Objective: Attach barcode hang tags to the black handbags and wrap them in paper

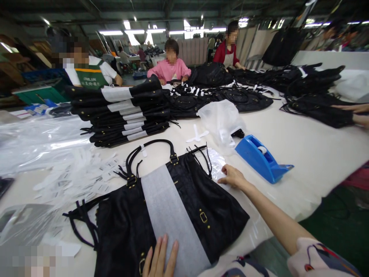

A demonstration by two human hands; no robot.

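Note:
A black handbag (198, 204) lies flat on the white table in front of me, with a white foam strip (167, 211) wrapped lengthwise around its middle. My left hand (160, 257) rests flat on the near end of that strip, fingers stretched out. My right hand (232, 176) reaches to the bag's right edge, fingers curled down onto crinkled clear plastic (216, 159) beside the bag's tassels. Whether it pinches anything is hidden.
A blue tape dispenser (261, 157) sits just right of my right hand. A stack of wrapped black bags (123, 111) stands behind, and more bags (311, 96) cover the far table. Paper tags (80, 173) and plastic sheets (34, 142) lie left. Three workers are across the table.

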